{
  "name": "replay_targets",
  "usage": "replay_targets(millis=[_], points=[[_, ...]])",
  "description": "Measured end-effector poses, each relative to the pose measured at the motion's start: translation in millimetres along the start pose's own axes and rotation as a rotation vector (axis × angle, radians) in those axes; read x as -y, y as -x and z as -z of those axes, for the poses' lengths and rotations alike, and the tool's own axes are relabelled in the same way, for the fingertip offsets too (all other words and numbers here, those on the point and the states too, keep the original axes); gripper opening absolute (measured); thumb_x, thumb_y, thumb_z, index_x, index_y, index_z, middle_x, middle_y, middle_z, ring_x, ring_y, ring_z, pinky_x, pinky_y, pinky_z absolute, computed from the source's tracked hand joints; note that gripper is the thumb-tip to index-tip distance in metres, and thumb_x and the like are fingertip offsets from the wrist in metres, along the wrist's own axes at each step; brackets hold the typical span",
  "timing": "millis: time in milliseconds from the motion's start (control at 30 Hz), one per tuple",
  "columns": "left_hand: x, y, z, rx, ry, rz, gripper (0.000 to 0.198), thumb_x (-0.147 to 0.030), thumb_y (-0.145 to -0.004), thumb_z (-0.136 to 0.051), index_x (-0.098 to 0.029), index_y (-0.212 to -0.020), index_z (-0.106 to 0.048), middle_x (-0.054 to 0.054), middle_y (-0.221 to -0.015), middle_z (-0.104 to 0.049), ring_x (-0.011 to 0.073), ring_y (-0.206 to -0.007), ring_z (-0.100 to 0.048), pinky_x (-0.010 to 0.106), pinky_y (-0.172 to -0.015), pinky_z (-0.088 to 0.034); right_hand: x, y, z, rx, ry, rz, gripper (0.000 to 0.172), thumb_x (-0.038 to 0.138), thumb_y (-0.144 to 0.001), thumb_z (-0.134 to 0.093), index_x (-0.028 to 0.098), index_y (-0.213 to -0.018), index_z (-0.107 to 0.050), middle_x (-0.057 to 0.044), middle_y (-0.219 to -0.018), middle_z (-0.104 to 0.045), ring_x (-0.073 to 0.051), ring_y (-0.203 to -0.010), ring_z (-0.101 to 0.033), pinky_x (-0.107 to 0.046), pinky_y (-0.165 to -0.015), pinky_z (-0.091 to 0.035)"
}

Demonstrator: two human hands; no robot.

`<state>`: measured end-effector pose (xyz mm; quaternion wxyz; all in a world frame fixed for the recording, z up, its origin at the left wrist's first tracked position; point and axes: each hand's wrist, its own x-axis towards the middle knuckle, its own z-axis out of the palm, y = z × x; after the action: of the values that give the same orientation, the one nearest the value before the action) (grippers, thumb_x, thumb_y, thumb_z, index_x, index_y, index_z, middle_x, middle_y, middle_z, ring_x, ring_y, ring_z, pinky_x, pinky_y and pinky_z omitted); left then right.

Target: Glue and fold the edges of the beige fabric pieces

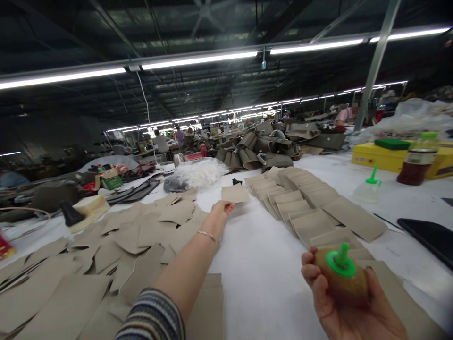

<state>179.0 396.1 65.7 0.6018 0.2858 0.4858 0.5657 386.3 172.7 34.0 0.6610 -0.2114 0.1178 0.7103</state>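
My left hand (223,208) reaches out over the white table and pinches the near edge of a small taupe leather-like panel (235,193). In my right hand (332,302) is an amber squeeze glue bottle (341,281) with a green nozzle cap, fingers wrapped round it. To the right of the held panel run overlapping rows of similar panels (293,208). Loose flat panels (141,236) lie scattered in a heap to the left of my forearm. Another stack of panels (207,307) sits under my forearm, partly hidden.
Dark bag-like pieces (262,144) are piled at the back beside clear plastic wrap (200,172). On the right stand a clear bottle with a green nozzle (368,189), a jar of dark red liquid (419,160), a yellow box (368,156) and a black phone-like slab (426,238). People work farther back.
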Motion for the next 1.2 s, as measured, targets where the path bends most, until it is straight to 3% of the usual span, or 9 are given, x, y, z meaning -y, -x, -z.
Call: replay_targets(millis=[100,233,367,467,567,667,833,1000,1200], points=[[15.1,-12.0,-10.4,0.015,-0.271,0.017,0.028,-0.033,-0.092,-0.057,-0.012,-0.11,-0.056,0.007,-0.102,-0.059,0.0158,-0.082,-0.06,0.031,-0.069,-0.054,2.9,-3.5,2.8,-0.042,0.003,0.009,0.053,0.051,-0.077,-0.06,0.021,-0.12,-0.064,-0.015,-0.115,-0.063,-0.022,-0.08,-0.069,-0.021,-0.065,-0.058],[19.5,5.4,6.8,0.107,-0.673,-0.021,0.022,-0.031,-0.091,-0.057,-0.011,-0.1,-0.058,0.005,-0.094,-0.06,0.0149,-0.078,-0.06,0.032,-0.07,-0.053,4.3,-5.1,6.5,-0.018,0.045,0.025,0.057,0.052,-0.076,-0.059,0.022,-0.124,-0.062,-0.015,-0.119,-0.061,-0.024,-0.085,-0.069,-0.023,-0.068,-0.058],[4.5,77.3,49.1,0.249,-1.041,-0.162,0.012,-0.021,-0.078,-0.07,-0.013,-0.085,-0.065,0.006,-0.092,-0.06,0.0234,-0.097,-0.055,0.044,-0.096,-0.041,0.1,-1.1,4.2,-0.029,0.077,0.071,0.058,0.054,-0.079,-0.057,0.02,-0.126,-0.06,-0.017,-0.12,-0.06,-0.023,-0.085,-0.068,-0.022,-0.068,-0.057],[2.6,154.3,83.9,0.304,-1.209,-0.261,0.034,-0.025,-0.069,-0.075,-0.018,-0.101,-0.066,0.009,-0.109,-0.057,0.0307,-0.113,-0.044,0.048,-0.105,-0.028,-5.0,1.9,2.4,-0.016,0.108,0.089,0.056,0.053,-0.083,-0.053,0.019,-0.128,-0.058,-0.018,-0.12,-0.059,-0.023,-0.085,-0.068,-0.021,-0.068,-0.057],[20.3,216.7,112.9,0.32,-1.529,-0.261,0.064,-0.037,-0.066,-0.076,-0.021,-0.124,-0.055,0.013,-0.125,-0.049,0.0342,-0.119,-0.038,0.051,-0.103,-0.031,-11.0,3.2,1.9,0.0,0.14,0.092,0.054,0.051,-0.087,-0.048,0.017,-0.129,-0.058,-0.019,-0.119,-0.059,-0.024,-0.086,-0.068,-0.023,-0.067,-0.058],[47.9,248.3,138.1,0.343,-1.71,-0.231,0.063,-0.033,-0.067,-0.073,-0.026,-0.126,-0.052,0.013,-0.133,-0.043,0.036,-0.122,-0.036,0.055,-0.099,-0.033,-17.7,4.1,1.4,0.003,0.145,0.099,0.053,0.047,-0.091,-0.046,0.015,-0.131,-0.056,-0.021,-0.119,-0.059,-0.025,-0.086,-0.068,-0.025,-0.067,-0.058],[77.1,277.3,181.7,0.492,-1.682,-0.223,0.054,-0.016,-0.068,-0.064,-0.029,-0.12,-0.055,0.009,-0.134,-0.045,0.0309,-0.124,-0.039,0.046,-0.099,-0.037,-29.9,7.3,2.9,0.071,0.209,0.068,0.05,0.037,-0.095,-0.04,0.015,-0.139,-0.046,-0.021,-0.123,-0.056,-0.029,-0.093,-0.066,-0.033,-0.069,-0.06],[70.5,318.7,214.9,0.154,-1.684,-0.167,0.079,-0.01,-0.059,-0.058,-0.019,-0.136,-0.043,0.015,-0.138,-0.041,0.0313,-0.127,-0.035,0.041,-0.105,-0.035,-54.0,19.4,-1.7,0.024,0.316,0.045,0.051,0.034,-0.094,-0.041,0.013,-0.14,-0.044,-0.02,-0.127,-0.055,-0.028,-0.087,-0.068,-0.031,-0.066,-0.06],[44.9,350.8,225.1,-0.106,-1.706,0.021,0.036,-0.021,-0.079,-0.045,-0.01,-0.111,-0.06,0.018,-0.115,-0.052,0.0319,-0.11,-0.048,0.044,-0.094,-0.044,-83.0,40.0,-7.4,0.028,0.513,0.035,0.048,0.04,-0.089,-0.046,0.019,-0.131,-0.056,-0.012,-0.129,-0.057,-0.029,-0.086,-0.069,-0.03,-0.063,-0.06]])
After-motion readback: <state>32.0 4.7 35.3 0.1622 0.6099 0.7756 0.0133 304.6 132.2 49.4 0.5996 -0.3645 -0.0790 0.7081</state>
